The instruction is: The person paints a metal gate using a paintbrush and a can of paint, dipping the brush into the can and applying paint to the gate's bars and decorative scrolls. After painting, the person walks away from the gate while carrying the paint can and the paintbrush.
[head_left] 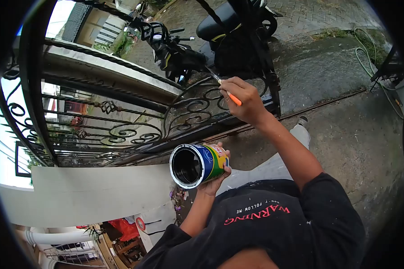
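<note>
My left hand [220, 179] is wrapped around a paint can [214, 161] with a blue, green and yellow label. The can is tilted with its mouth toward me, showing dark paint inside and pale smears on the rim. In my right hand [244, 101] is a paintbrush [234, 98] with an orange handle, gripped between thumb and fingers. Its bristle end points up and left, overlapping the scrollwork of a black wrought-iron gate [195, 105] in this view. The can is lower and to the left of the brush, near the gate's bottom rail.
Beyond the gate, a motorcycle [179, 60] stands on the paving. A pale low wall [98, 188] is at the left. Concrete ground [345, 134] extends to the right, with a metal track [321, 104] along its edge. A green hose [367, 60] lies at the upper right.
</note>
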A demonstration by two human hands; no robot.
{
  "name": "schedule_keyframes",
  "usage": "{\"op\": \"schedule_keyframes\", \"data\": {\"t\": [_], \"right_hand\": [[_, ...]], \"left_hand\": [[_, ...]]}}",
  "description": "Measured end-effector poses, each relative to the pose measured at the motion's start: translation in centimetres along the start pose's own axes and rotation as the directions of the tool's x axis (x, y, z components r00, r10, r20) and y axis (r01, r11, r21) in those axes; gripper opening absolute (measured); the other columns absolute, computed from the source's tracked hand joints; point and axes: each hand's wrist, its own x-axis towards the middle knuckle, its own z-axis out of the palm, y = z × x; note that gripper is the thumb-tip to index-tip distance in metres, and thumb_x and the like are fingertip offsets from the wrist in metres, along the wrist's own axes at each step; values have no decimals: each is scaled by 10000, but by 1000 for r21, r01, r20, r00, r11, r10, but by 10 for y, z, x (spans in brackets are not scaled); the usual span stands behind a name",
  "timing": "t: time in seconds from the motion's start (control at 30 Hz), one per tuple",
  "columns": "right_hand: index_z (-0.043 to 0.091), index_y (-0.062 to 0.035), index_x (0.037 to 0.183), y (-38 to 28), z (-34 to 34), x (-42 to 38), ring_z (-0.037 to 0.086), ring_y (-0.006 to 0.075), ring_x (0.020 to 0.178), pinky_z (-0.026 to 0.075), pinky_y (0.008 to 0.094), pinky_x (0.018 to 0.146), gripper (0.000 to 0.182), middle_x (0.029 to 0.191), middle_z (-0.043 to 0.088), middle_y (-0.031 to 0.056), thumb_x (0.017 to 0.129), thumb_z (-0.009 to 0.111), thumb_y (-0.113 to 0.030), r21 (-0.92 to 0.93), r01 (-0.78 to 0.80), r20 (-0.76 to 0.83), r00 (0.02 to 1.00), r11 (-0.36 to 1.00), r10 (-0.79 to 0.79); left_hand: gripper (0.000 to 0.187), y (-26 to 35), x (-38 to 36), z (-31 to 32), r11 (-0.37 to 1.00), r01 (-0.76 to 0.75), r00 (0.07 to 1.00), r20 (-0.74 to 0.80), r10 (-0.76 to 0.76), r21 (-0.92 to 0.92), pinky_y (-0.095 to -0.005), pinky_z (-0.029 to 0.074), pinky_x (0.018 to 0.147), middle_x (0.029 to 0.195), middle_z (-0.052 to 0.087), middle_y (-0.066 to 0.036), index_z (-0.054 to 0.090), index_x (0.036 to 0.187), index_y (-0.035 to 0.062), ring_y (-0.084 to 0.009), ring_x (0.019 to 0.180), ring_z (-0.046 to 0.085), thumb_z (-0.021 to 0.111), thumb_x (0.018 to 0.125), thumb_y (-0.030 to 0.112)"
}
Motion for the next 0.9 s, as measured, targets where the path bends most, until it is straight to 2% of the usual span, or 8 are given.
{"op": "schedule_keyframes", "data": {"t": [0.13,0.37,0.47,0.5,0.63,0.73,0.77,0.9], "right_hand": [[674,-4,978,-31,-1,24,697,313,866,578,350,744,167,996,689,149,820,721,23,55,151,-151,978,987,-141],[681,12,944,7,7,-5,692,323,809,569,358,723,113,939,691,162,835,694,38,-87,-3,2,1000,996,3],[684,28,932,-14,1,-3,711,302,844,573,342,741,86,947,709,168,848,704,25,-127,56,-30,998,990,-60],[685,31,934,-22,1,4,715,296,851,575,339,744,86,954,713,169,852,707,22,-134,91,-49,994,987,-98],[682,38,932,-35,15,44,721,291,851,578,334,741,93,956,717,167,856,724,6,-147,258,-41,963,955,-267],[678,33,931,-10,19,26,709,312,831,568,348,739,89,935,707,168,847,707,22,-195,193,99,979,962,-177],[678,32,932,-7,18,16,705,316,826,564,353,736,89,929,703,170,846,699,26,-211,158,136,982,965,-131],[691,28,941,-21,19,-4,709,262,802,559,326,724,67,915,714,142,896,690,-21,-303,131,184,980,944,-77]], "left_hand": [[621,8,-2,-29,996,-3,997,83,-4,85,-579,422,968,1540,374,-126,527,1411,266,-421,1410,335,711,837,415],[849,34,2,-68,991,133,984,120,-133,8,-575,408,1011,1472,449,-176,387,1492,73,-416,1410,361,729,817,457],[946,39,6,-86,984,176,966,196,-171,-10,-565,401,1034,1429,472,-222,330,1503,-4,-410,1410,366,741,804,483],[910,42,9,-96,967,211,971,145,-191,-143,-624,401,1032,1492,432,-198,386,1488,53,-433,1400,373,708,811,569],[842,50,19,-121,978,199,946,269,-178,-53,-649,428,1008,1510,421,-180,453,1463,150,-486,1377,397,778,777,513],[868,54,18,-152,983,177,962,221,-161,-52,-683,440,971,1483,453,-174,460,1456,183,-498,1367,403,820,728,489],[895,50,13,-151,989,148,931,337,-138,-2,-623,422,1015,1461,458,-239,412,1464,11,-453,1359,432,722,813,541],[822,59,6,-184,994,42,966,249,-66,100,-680,456,979,1481,469,-188,497,1438,158,-472,1340,457,758,763,549]]}}
